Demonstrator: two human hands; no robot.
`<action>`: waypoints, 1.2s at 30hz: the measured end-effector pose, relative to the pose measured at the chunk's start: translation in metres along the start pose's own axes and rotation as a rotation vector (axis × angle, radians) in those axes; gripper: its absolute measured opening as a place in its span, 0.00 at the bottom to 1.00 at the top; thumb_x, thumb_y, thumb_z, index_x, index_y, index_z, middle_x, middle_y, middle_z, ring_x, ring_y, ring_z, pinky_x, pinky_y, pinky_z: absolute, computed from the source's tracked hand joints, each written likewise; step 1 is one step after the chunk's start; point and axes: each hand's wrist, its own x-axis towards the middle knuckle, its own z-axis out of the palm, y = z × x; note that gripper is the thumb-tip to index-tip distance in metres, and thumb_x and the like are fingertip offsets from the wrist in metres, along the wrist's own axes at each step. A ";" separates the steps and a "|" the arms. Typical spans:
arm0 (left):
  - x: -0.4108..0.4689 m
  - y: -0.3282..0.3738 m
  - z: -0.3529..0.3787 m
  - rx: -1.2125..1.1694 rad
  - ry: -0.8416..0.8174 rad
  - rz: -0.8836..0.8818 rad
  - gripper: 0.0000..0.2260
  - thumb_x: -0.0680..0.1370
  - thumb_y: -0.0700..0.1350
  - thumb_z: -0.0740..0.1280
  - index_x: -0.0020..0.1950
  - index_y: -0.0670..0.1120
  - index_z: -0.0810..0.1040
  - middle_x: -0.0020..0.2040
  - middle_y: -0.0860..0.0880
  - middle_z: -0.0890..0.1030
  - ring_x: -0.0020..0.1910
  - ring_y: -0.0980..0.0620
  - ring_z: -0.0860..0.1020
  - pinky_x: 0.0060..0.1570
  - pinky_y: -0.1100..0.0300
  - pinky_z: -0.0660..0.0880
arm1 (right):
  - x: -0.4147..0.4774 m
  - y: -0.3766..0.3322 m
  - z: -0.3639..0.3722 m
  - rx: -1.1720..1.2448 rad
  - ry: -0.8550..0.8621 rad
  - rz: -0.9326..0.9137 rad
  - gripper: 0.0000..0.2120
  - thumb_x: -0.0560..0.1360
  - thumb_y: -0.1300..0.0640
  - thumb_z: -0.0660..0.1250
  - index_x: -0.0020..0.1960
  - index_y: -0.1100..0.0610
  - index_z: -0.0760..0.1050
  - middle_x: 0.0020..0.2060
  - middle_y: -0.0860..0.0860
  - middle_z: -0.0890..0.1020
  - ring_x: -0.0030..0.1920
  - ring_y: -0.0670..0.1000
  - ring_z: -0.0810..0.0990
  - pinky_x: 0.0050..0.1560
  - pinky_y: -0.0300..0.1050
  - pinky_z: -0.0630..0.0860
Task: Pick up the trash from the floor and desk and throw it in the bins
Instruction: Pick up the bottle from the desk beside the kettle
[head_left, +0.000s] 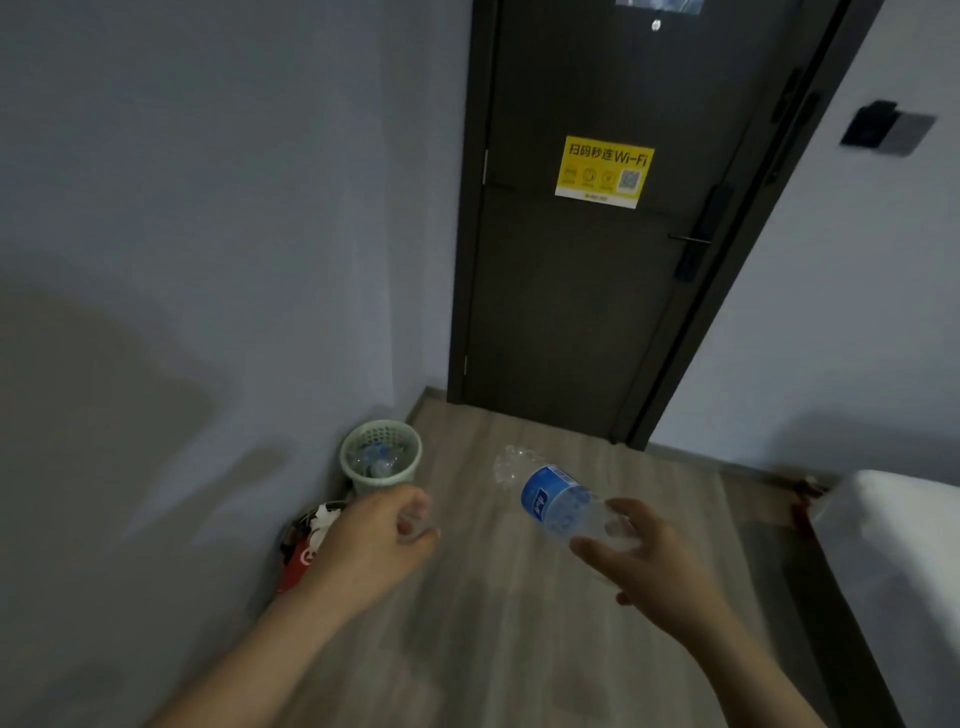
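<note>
My right hand (641, 558) grips one end of a crumpled clear plastic bottle (550, 496) with a blue label, held in the air and pointing up-left over the floor. My left hand (376, 538) hovers just below a pale green mesh bin (382, 457) that stands against the left wall and holds several clear bottles. The left fingers are curled; something pale shows at the fingertips, too blurred to name. Behind the left wrist, a second dark bin (301, 551) holds a red can or wrapper and white paper, partly hidden.
A dark door (587, 270) with a yellow Wi-Fi sticker closes the far end of the narrow wood-look floor (519, 623). A white bed edge (893, 561) with a dark base runs along the right. The grey wall is close on the left.
</note>
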 end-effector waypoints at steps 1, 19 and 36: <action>0.020 0.002 0.006 -0.006 0.012 -0.014 0.09 0.72 0.46 0.73 0.51 0.51 0.79 0.47 0.58 0.80 0.45 0.58 0.80 0.51 0.56 0.78 | 0.023 0.003 -0.003 -0.009 -0.011 -0.009 0.33 0.67 0.40 0.72 0.69 0.47 0.66 0.52 0.42 0.74 0.38 0.45 0.82 0.30 0.36 0.79; 0.254 -0.027 0.054 0.042 0.195 -0.350 0.09 0.74 0.40 0.71 0.53 0.44 0.80 0.48 0.51 0.82 0.47 0.55 0.79 0.46 0.75 0.69 | 0.380 -0.022 0.034 -0.186 -0.444 -0.130 0.29 0.67 0.42 0.74 0.65 0.49 0.69 0.44 0.40 0.72 0.44 0.43 0.77 0.49 0.47 0.81; 0.413 -0.152 0.013 0.034 0.212 -0.717 0.14 0.75 0.50 0.68 0.59 0.49 0.79 0.53 0.51 0.81 0.51 0.52 0.79 0.53 0.59 0.76 | 0.597 -0.089 0.218 -0.389 -0.702 -0.078 0.24 0.70 0.44 0.72 0.60 0.55 0.71 0.47 0.49 0.79 0.43 0.48 0.80 0.40 0.42 0.78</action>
